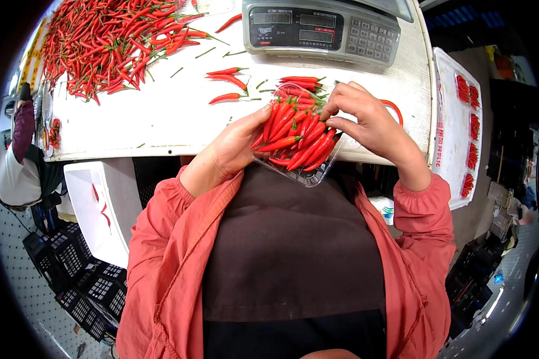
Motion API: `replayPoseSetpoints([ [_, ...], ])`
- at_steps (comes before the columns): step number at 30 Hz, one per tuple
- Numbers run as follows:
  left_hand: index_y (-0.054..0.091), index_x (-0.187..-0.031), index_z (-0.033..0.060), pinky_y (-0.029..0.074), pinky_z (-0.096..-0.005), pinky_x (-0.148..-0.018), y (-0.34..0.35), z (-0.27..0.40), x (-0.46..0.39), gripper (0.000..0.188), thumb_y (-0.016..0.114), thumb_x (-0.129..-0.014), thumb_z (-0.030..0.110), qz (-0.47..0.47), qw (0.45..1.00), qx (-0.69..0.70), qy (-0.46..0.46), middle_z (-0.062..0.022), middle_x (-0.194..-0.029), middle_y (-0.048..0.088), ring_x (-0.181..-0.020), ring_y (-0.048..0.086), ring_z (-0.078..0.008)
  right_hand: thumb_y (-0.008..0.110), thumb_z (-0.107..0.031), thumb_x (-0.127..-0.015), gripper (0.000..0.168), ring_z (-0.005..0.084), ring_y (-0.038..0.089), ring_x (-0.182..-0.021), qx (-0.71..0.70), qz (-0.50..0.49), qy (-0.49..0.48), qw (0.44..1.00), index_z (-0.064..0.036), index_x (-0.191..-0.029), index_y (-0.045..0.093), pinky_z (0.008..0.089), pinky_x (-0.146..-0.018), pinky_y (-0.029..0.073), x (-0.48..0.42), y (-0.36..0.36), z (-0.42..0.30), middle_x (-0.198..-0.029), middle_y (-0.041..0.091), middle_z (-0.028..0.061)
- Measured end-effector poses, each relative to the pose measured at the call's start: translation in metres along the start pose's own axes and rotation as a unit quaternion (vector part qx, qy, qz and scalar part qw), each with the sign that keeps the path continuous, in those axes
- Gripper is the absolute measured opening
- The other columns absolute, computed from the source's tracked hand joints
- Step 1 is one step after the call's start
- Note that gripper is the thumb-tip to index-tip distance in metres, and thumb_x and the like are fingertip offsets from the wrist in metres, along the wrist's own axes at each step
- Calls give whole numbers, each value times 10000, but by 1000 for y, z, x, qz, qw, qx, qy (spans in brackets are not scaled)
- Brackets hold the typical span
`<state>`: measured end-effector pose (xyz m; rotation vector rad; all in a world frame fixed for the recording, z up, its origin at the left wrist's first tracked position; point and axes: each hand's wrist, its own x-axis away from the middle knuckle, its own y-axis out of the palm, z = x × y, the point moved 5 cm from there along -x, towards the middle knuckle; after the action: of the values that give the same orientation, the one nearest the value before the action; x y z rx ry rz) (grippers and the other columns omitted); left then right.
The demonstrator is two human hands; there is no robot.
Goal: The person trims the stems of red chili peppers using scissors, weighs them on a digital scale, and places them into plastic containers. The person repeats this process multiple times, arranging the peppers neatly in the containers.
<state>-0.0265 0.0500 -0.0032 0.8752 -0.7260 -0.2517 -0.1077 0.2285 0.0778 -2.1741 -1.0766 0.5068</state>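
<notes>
A clear plastic tray (310, 180) heaped with red chili peppers (292, 130) is tilted over the near edge of the white table. My left hand (236, 146) grips its left side, thumb against the chilies. At the tray's right side, my right hand (364, 112) has bent fingers touching the chilies' stem ends; whether it pinches one cannot be told. Just beyond the tray lie more red chilies (300, 79), partly under clear plastic. Three loose chilies (227, 80) lie left of it. A large pile of red chilies (112, 40) covers the table's far left.
A digital scale (321, 31) stands at the back. Cut green stems are scattered on the white table (161, 130). Right of it, a white foam box lid (451, 134) holds several packed chili trays. A white foam box (96, 197) and black crates (78, 278) are lower left. Another person (20, 170) is far left.
</notes>
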Motion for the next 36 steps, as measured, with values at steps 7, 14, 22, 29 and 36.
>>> replayPoseSetpoints([
  [7, 472, -1375, 45, 503, -407, -999, 1, 0, 0, 463, 391, -1056, 370, 24, 1000, 13, -1, -119, -1305, 588, -1160, 608, -220, 741, -48, -752, 176, 260, 527, -839, 90, 61, -47, 993, -39, -895, 640, 356, -740, 442, -1, 13, -40, -877, 580, 70],
  [14, 437, -1402, 13, 462, -409, -1053, -5, -5, -3, 478, 386, -1059, 342, 8, 1000, 19, -6, -123, -1351, 551, -1227, 561, -228, 718, -12, -740, 174, 288, 503, -803, 111, 58, -61, 990, -28, -865, 598, 382, -714, 439, -5, 25, -44, -844, 532, 90],
  [22, 412, -1414, -19, 430, -396, -1086, 0, 0, -3, 496, 381, -1061, 329, -12, 999, 25, 19, -139, -1390, 527, -1252, 544, -233, 688, -23, -806, 104, 266, 539, -815, -2, 27, -10, 1000, -27, -871, 606, 365, -748, 446, -3, -20, -19, -819, 569, 85],
  [29, 437, -1381, -17, 461, -428, -1061, -9, -3, -8, 512, 377, -1058, 376, -3, 999, 38, 21, -164, -1359, 544, -1237, 559, -267, 661, -58, -856, 76, 251, 539, -829, -67, -50, 33, 996, -13, -887, 608, 357, -771, 444, 10, -19, 4, -838, 585, 71],
  [36, 426, -1399, -22, 422, -403, -1097, -6, -2, -5, 492, 370, -1065, 335, -9, 999, 39, 16, -148, -1388, 527, -1263, 538, -239, 671, -30, -825, 83, 246, 545, -836, -5, -29, -7, 1000, -11, -881, 614, 356, -759, 452, 4, -7, 1, -835, 584, 69],
])
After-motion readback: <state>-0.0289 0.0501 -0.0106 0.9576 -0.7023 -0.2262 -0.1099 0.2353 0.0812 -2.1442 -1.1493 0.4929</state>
